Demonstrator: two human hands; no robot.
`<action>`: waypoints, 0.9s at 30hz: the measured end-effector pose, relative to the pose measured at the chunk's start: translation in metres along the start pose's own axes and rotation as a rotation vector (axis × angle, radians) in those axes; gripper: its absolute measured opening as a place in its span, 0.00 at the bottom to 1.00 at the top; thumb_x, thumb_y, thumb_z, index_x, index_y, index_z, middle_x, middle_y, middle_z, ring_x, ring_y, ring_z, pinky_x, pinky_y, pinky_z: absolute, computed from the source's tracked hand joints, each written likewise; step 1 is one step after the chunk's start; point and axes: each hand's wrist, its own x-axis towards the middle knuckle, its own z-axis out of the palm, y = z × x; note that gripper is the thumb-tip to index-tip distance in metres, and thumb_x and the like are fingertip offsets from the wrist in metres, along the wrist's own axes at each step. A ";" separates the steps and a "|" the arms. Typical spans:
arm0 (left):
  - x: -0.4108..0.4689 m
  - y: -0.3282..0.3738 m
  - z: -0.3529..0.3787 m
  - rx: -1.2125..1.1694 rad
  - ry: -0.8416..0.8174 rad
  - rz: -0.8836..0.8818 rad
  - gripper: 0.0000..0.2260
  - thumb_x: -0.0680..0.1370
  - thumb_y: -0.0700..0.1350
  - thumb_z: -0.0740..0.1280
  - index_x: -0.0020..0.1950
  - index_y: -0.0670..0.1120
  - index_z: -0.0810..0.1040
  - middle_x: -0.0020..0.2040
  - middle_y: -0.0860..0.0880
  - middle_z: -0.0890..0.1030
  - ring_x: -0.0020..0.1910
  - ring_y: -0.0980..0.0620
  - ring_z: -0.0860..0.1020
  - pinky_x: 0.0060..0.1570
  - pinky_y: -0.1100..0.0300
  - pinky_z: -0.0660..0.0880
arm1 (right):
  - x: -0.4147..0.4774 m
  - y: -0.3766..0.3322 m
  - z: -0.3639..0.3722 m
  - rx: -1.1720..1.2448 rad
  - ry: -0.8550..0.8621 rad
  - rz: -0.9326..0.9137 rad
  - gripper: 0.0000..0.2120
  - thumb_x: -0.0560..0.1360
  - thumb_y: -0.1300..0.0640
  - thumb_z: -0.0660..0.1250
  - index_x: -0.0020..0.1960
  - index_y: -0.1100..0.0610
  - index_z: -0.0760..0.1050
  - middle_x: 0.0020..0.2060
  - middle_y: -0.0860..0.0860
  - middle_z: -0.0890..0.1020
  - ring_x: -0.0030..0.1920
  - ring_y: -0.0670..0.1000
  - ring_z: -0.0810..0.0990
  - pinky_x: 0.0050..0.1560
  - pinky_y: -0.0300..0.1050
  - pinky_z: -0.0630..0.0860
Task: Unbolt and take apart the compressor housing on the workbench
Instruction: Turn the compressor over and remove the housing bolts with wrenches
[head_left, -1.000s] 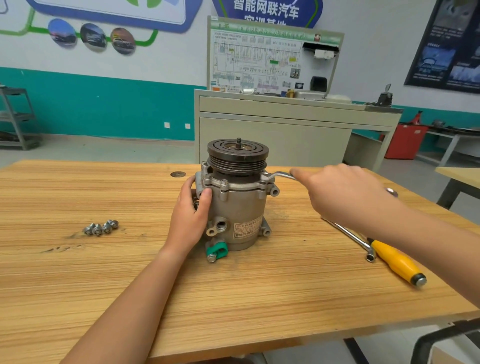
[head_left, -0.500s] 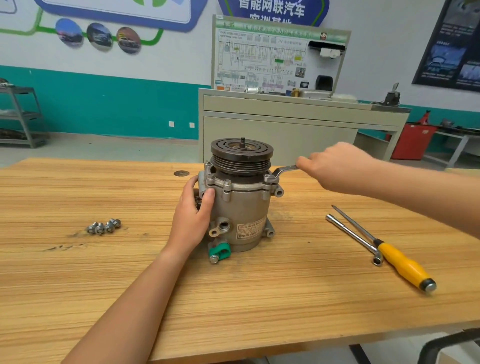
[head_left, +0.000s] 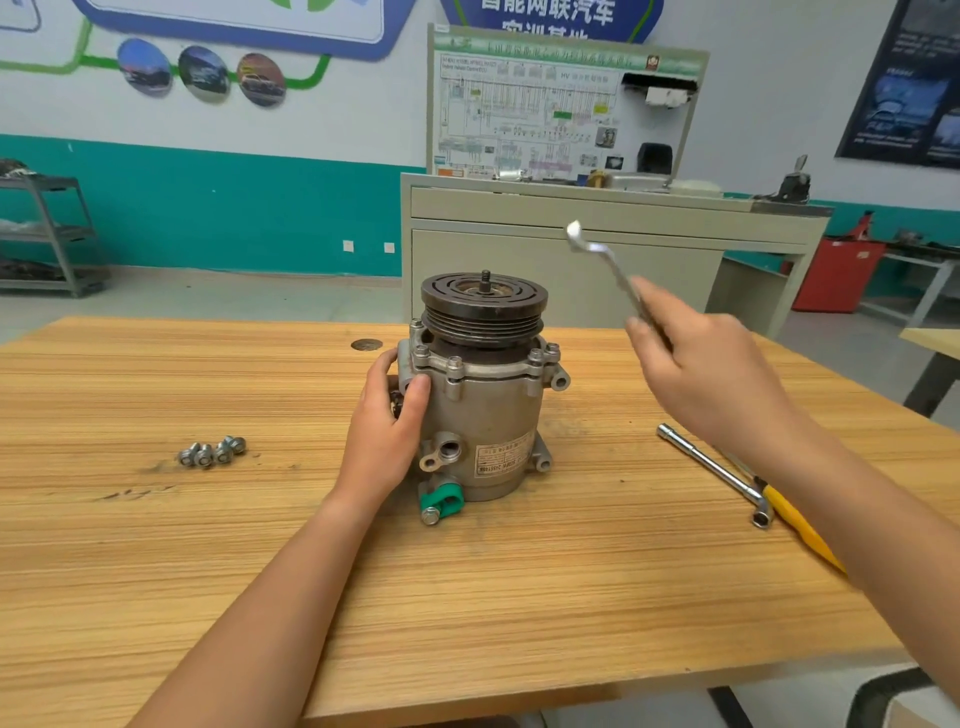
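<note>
The right grip (head_left: 711, 374) is closed around the shank of a flat wrench (head_left: 602, 260), fingers curled on the lower part of the handle. The wrench head points up and away, clear of all parts. Half a second earlier that head sat on a flange bolt at the right side of the compressor housing (head_left: 483, 415); it has now been lifted off and raised above and to the right of the pulley (head_left: 483, 304). This probably means a reset between strokes or a change to another bolt, not a finished step: the flange bolts (head_left: 454, 362) appear to sit in their bosses.

The left grip (head_left: 384, 431) is wrapped around the left side of the housing, thumb on the front, steadying it as before.

The housing stands upright on the desk (head_left: 467, 597), between the two grips and below the wrench. Four loose bolts (head_left: 212, 452) lie well to its left. A socket wrench (head_left: 711, 467) and a yellow-handled screwdriver (head_left: 800, 525) lie to its right.
</note>
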 end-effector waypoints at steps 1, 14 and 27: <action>0.000 -0.001 0.000 0.000 -0.001 0.000 0.26 0.77 0.59 0.58 0.73 0.52 0.62 0.57 0.60 0.74 0.55 0.66 0.73 0.50 0.70 0.69 | -0.007 -0.004 -0.007 -0.124 -0.097 -0.029 0.18 0.79 0.53 0.55 0.69 0.49 0.65 0.26 0.48 0.71 0.29 0.55 0.72 0.30 0.46 0.66; 0.000 -0.002 -0.001 -0.014 -0.006 -0.029 0.22 0.80 0.55 0.59 0.73 0.52 0.62 0.59 0.53 0.75 0.57 0.59 0.74 0.49 0.66 0.71 | -0.011 -0.033 -0.017 -0.777 -0.339 -0.132 0.34 0.72 0.69 0.57 0.73 0.48 0.54 0.26 0.48 0.66 0.23 0.49 0.62 0.20 0.41 0.54; 0.000 -0.003 -0.001 -0.044 -0.005 -0.031 0.21 0.80 0.54 0.59 0.73 0.54 0.63 0.56 0.57 0.75 0.55 0.62 0.75 0.48 0.64 0.73 | -0.008 -0.017 -0.012 -0.814 -0.452 -0.221 0.25 0.78 0.57 0.51 0.73 0.52 0.49 0.26 0.46 0.66 0.25 0.48 0.63 0.24 0.41 0.56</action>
